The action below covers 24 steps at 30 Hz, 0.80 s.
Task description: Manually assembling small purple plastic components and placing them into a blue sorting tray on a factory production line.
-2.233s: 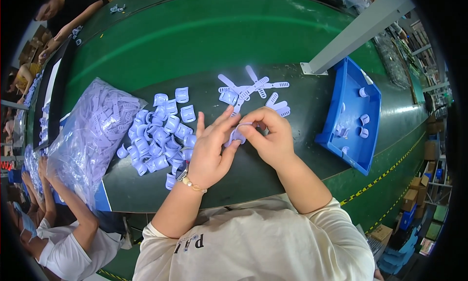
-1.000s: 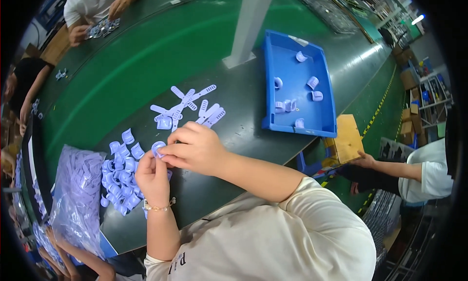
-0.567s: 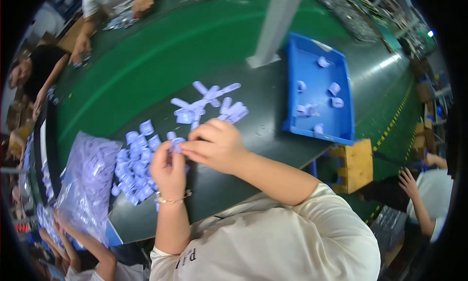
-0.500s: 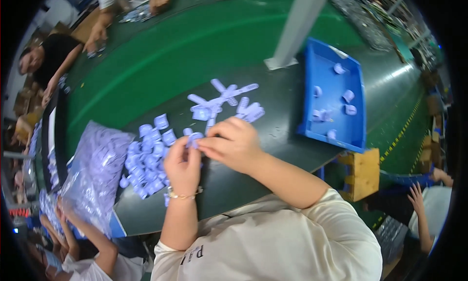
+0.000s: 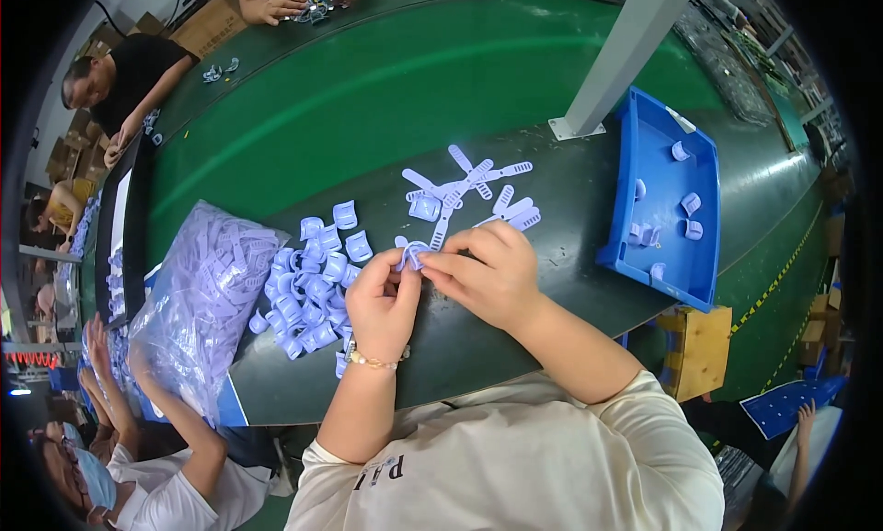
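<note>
Between my two hands is a small curved lavender plastic piece (image 5: 415, 254). My left hand (image 5: 380, 296) pinches it from the left, and my right hand (image 5: 487, 271) has its fingertips closed on its right side. My fingers cover part of it. Left of my left hand lies a heap of similar curved lavender pieces (image 5: 308, 292). Just beyond my hands are several flat slotted lavender strips (image 5: 460, 183), crossed over one another, with one curved piece (image 5: 424, 207) among them.
A blue tray (image 5: 622, 200) holding several curved pieces stands at the right. By the table's left edge sits a clear bag of lavender strips (image 5: 207, 282). A grey post (image 5: 618, 66) rises behind. Co-workers sit across and at the left, one with an arm (image 5: 179, 407) near the bag.
The whole view has shifted, so the table appears farther right. My hands stay together on the curved piece. At the right, a person now holds a blue sheet.
</note>
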{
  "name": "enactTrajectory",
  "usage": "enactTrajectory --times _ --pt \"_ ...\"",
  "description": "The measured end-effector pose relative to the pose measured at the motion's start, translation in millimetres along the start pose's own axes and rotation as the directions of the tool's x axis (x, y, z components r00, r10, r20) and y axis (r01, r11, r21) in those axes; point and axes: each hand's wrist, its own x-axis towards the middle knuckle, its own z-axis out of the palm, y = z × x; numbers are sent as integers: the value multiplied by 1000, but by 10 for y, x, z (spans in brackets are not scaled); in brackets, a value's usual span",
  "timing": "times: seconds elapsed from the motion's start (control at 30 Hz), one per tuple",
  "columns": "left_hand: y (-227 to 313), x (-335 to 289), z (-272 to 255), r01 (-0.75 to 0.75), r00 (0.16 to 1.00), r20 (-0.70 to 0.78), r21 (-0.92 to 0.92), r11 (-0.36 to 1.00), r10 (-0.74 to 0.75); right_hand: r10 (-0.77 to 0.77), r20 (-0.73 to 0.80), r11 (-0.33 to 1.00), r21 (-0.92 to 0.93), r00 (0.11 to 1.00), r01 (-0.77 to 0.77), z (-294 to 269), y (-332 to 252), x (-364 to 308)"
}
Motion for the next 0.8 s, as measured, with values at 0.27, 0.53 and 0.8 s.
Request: enactTrajectory --times 0.27,0.53,0.8 --pt "50 7 -11 -60 998 -14 141 988 63 15 3 1000 -6 1000 -15 21 9 -13" --pt "54 14 -14 -59 997 -33 190 980 66 33 20 999 -16 999 -32 13 12 -2" --pt "43 16 -14 -76 995 -39 237 968 87 45 9 999 -20 999 -45 36 15 7"
